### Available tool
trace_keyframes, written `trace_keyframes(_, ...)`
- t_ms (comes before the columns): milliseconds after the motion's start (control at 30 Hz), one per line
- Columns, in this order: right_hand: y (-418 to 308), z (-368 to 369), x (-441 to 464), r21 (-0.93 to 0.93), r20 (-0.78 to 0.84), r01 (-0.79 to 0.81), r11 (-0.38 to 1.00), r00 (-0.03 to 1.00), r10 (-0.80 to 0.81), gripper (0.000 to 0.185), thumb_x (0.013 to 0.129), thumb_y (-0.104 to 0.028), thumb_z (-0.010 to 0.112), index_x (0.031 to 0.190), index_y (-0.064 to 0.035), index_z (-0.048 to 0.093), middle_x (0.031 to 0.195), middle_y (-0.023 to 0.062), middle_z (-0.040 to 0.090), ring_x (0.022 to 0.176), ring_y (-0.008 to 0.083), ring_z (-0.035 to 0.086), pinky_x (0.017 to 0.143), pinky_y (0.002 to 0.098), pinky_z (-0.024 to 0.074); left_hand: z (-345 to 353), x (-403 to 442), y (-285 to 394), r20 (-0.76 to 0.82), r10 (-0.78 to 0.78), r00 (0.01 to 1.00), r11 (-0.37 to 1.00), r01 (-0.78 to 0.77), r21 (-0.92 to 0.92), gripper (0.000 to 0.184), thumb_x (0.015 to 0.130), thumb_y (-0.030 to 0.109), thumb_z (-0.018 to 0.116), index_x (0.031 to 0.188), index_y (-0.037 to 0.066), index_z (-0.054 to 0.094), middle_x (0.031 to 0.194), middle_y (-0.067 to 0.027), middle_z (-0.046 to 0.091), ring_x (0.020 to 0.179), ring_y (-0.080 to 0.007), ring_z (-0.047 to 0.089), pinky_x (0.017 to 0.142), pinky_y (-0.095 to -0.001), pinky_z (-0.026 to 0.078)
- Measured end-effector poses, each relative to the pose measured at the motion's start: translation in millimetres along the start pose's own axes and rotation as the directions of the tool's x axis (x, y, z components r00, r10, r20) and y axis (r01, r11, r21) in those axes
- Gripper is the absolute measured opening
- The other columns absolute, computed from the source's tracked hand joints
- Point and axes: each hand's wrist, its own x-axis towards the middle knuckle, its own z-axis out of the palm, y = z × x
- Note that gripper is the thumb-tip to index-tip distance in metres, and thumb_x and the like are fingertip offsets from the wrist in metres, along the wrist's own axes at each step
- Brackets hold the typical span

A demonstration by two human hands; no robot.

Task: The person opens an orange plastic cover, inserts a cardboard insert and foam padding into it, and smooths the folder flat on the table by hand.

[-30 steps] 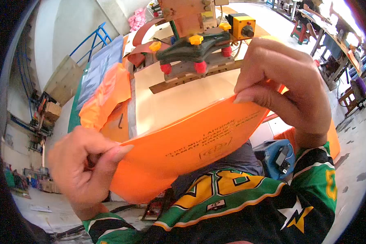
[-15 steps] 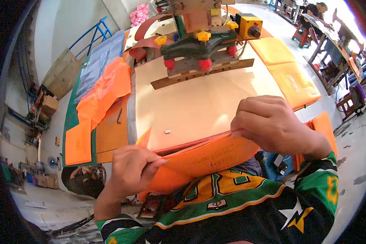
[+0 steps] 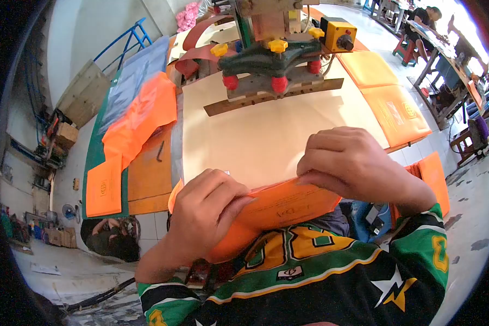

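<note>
An orange printed sheet [image 3: 280, 209], flexible and apparently layered or folded, hangs at the front edge of the cream work surface [image 3: 255, 141]. My left hand [image 3: 206, 209] is closed on its upper left edge, thumb against fingers. On the upper right edge, my right hand [image 3: 345, 163] pinches the same sheet, knuckles up. Dark printed lettering faces me between the hands. The sheet's lower left part is covered by my left hand and wrist. Beyond my hands stands a press head [image 3: 271, 62] with yellow knobs and a long metal bar [image 3: 274, 96] beneath it.
Crumpled orange material [image 3: 141, 119] and a small orange printed piece [image 3: 104, 187] lie at left, near a hex key [image 3: 160, 152]. Orange stacks [image 3: 399, 114] sit at right. A yellow control box [image 3: 338, 35] adjoins the press. Another person [image 3: 422, 22] works at the far right.
My left hand has moved right and up along the sheet's edge, closer to my right hand. The right hand shifted slightly left. The small white piece on the surface is now mostly covered.
</note>
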Motion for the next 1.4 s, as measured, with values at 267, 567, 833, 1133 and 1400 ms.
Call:
trace_keyframes(267, 32, 4, -56, 0.522, -0.008, -0.409, 0.748, 0.875, 0.484, 0.020, 0.085, -0.016, 0.082, 0.094, -0.0038, 0.069, 0.087, 0.0035, 0.068, 0.075, 0.0145, 0.063, 0.067, 0.0272, 0.0491, 5, -2, -4, -0.083, 0.044, 0.996, 0.997, -0.038, 0.069, 0.016, 0.081, 0.005, 0.078, 0.090, 0.003, 0.065, 0.086, -0.0094, 0.060, 0.077, -0.0283, 0.061, 0.067, -0.0393, 0.048)
trace_keyframes(567, 22, 40, -56, 0.772, -0.247, -0.125, 0.623, 0.844, 0.476, 0.015, 0.090, -0.010, 0.075, 0.101, 0.0001, 0.074, 0.094, 0.0091, 0.070, 0.087, 0.0165, 0.063, 0.081, 0.0299, 0.0469, 22, 28, 9, -0.058, 0.093, 0.994, 0.995, -0.090, 0.053, 0.018, 0.078, 0.005, 0.082, 0.090, 0.004, 0.068, 0.088, -0.0106, 0.065, 0.078, -0.0281, 0.064, 0.068, -0.0353, 0.051)
trace_keyframes(833, 18, 44, -68, 0.891, -0.097, -0.195, 0.410, 0.801, 0.591, 0.017, 0.093, -0.014, 0.072, 0.097, 0.0025, 0.074, 0.090, 0.0092, 0.069, 0.088, 0.0179, 0.064, 0.079, 0.0312, 0.0482, 27, 33, 21, 0.008, -0.172, 0.985, 0.959, 0.170, -0.228, 0.031, 0.078, 0.008, 0.085, 0.105, 0.003, 0.071, 0.081, -0.0046, 0.060, 0.071, -0.0129, 0.057, 0.064, -0.0269, 0.048)
trace_keyframes(1133, 13, 44, -69, 0.760, -0.229, -0.199, 0.619, 0.809, 0.541, 0.018, 0.090, -0.013, 0.073, 0.096, 0.0036, 0.073, 0.089, 0.0106, 0.068, 0.083, 0.0187, 0.062, 0.074, 0.0300, 0.0464, 16, 22, 14, 0.100, -0.295, 0.950, 0.914, 0.311, -0.261, 0.022, 0.076, 0.008, 0.086, 0.094, 0.004, 0.073, 0.083, -0.0047, 0.059, 0.072, -0.0136, 0.057, 0.065, -0.0266, 0.048)
trace_keyframes(1400, 16, 41, -73, 0.695, -0.335, -0.165, 0.700, 0.787, 0.518, 0.017, 0.089, -0.013, 0.073, 0.097, 0.0024, 0.074, 0.089, 0.0102, 0.068, 0.083, 0.0188, 0.062, 0.074, 0.0300, 0.0463, 7, 22, 9, -0.039, -0.110, 0.993, 0.988, 0.105, -0.110, 0.022, 0.074, 0.008, 0.088, 0.084, 0.002, 0.069, 0.086, -0.0069, 0.063, 0.077, -0.0161, 0.061, 0.070, -0.0287, 0.050)
